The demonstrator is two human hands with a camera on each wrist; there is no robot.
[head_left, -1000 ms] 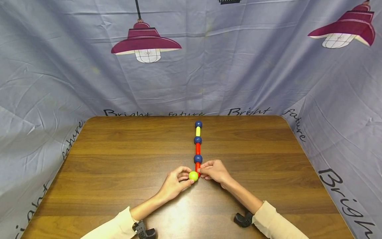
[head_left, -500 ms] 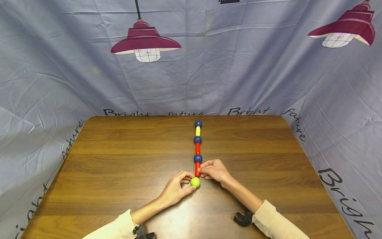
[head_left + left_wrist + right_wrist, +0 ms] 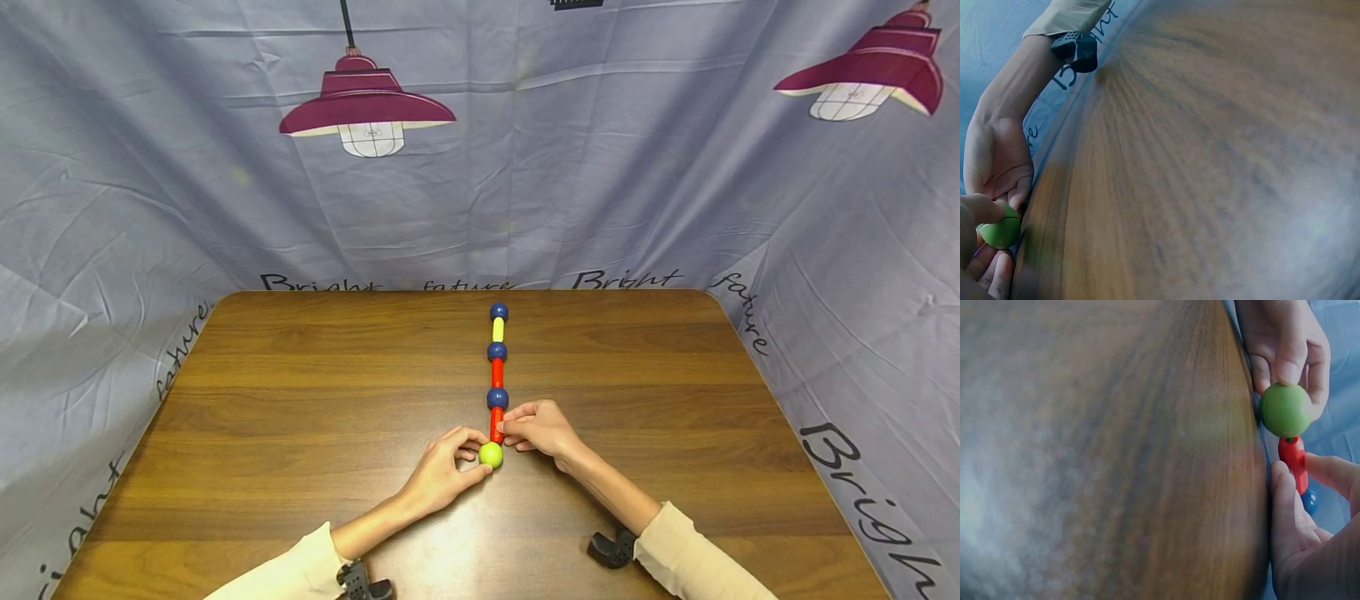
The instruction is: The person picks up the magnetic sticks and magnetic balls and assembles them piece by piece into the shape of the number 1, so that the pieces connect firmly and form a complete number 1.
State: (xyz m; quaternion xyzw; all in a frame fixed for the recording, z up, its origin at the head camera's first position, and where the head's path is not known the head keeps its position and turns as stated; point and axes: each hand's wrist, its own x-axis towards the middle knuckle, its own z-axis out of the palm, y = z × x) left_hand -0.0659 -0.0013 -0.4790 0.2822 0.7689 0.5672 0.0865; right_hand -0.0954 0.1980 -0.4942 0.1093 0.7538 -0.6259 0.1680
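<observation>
Low at centre frame, the left hand (image 3: 442,471) pinched the round green plastic ball (image 3: 491,454) while the right hand (image 3: 542,428) gripped the red plastic rod (image 3: 496,424), apparently steadying the joint.

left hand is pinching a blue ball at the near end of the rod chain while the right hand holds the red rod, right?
Not quite: the ball in the left hand is green, not blue, as the head and right wrist views show. The blue balls sit farther up the chain. The rest holds: the ball is at the chain's near end, and the right hand holds the red rod.
</observation>
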